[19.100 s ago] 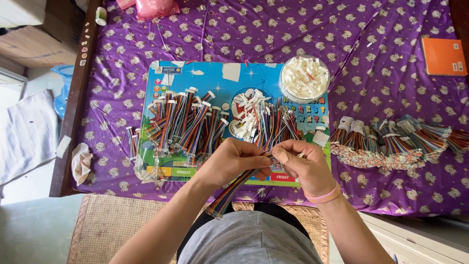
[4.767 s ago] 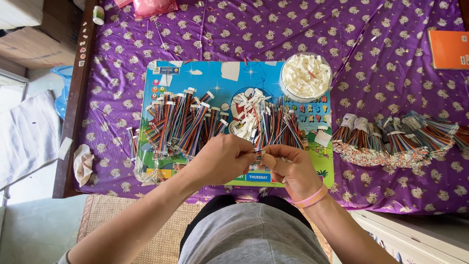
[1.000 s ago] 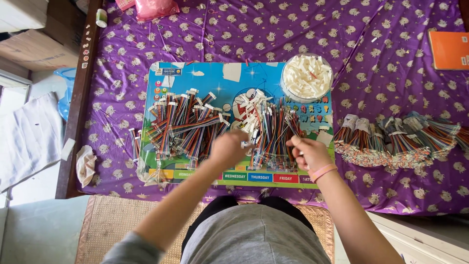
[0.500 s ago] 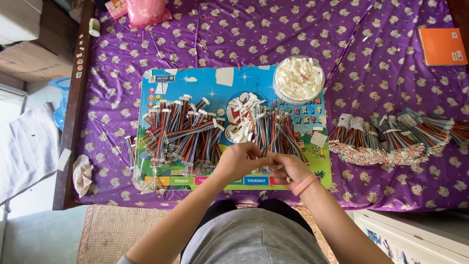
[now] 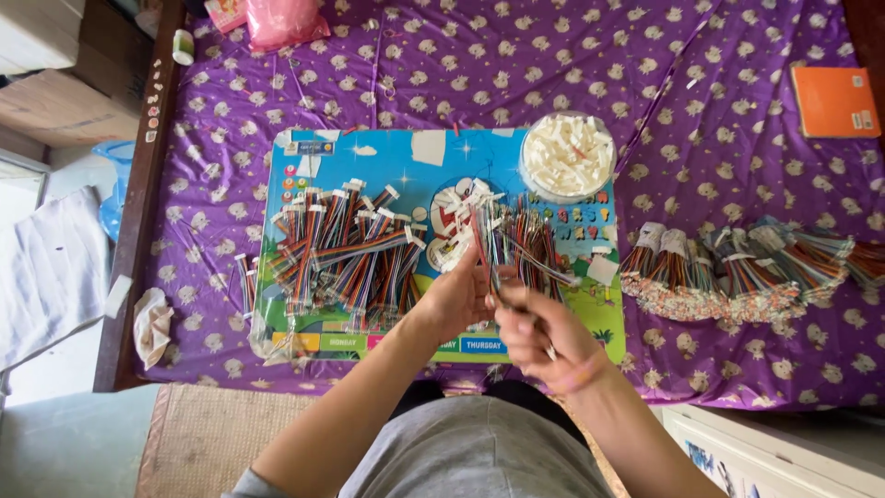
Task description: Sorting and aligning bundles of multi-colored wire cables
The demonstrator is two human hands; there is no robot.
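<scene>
- Purple cloth [image 5: 442, 74] with a pale repeated print covers the whole bed [image 5: 138, 240], and I look straight down on it from the head camera, the only view I have.
- On the cloth lies a bright blue picture board [image 5: 387, 157]; both of my hands work above its near edge.
- My left hand [image 5: 456, 300] has its fingers [image 5: 475, 267] closed narrow round a thin bundle of coloured wires [image 5: 484, 244], which rises from the fingertips toward the far side of the board.
- My right hand [image 5: 539, 337] sits just beside the left, touching it or nearly so; its fingers [image 5: 516, 318] are curled in tight round the lower end of the same wires, though I cannot tell exactly how much they grip. A pink band is on that wrist.
- Just beyond the fingertips is a loose heap of wires with white plugs [image 5: 516, 244], lying on the board.
- Left of the left fingers, a large spread of finished wire sets [image 5: 346, 249] covers the board's left half, white plug ends pointing away from me.
- Farther out past the fingers, a round clear bowl of white connectors [image 5: 567, 155] stands at the board's far right corner.
- Right of the right fingers, well apart, a row of tied wire bundles [image 5: 737, 272] lies on the cloth.
- At the far right an orange booklet [image 5: 834, 101]; at the far left a pink bag [image 5: 281, 20].
</scene>
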